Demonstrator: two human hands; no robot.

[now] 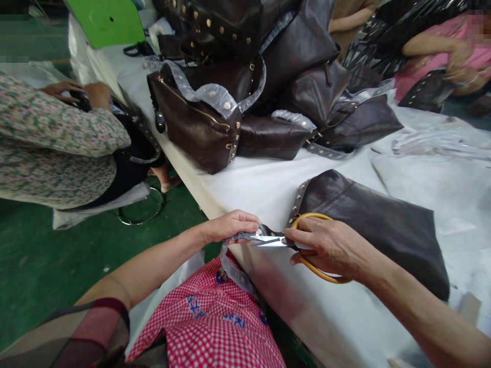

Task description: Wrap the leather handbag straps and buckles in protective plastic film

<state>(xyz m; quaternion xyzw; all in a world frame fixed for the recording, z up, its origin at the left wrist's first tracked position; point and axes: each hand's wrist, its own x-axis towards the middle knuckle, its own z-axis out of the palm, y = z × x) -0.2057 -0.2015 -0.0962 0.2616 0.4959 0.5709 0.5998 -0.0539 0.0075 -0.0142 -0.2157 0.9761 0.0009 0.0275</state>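
My right hand point(326, 245) grips a pair of scissors point(320, 276) with yellow loop handles. Their blades point left and stand slightly apart, close to my left hand. My left hand point(235, 225) is closed on a dark studded bag strap point(240, 236) wrapped in clear plastic, and the strap's wrapped length hangs over the table edge toward my lap. Beside my right hand a dark brown leather bag point(368, 220) lies on its side on the white table. Its studded edge faces the scissors. My fingers hide part of the strap.
A heap of dark leather bags point(195, 122) with plastic-wrapped handles fills the back of the white table point(253, 184). Loose plastic wrapping point(433, 138) lies at the right. A person in a floral sleeve point(65, 117) works at the left; others sit across the table. A green panel point(109, 20) stands at the back.
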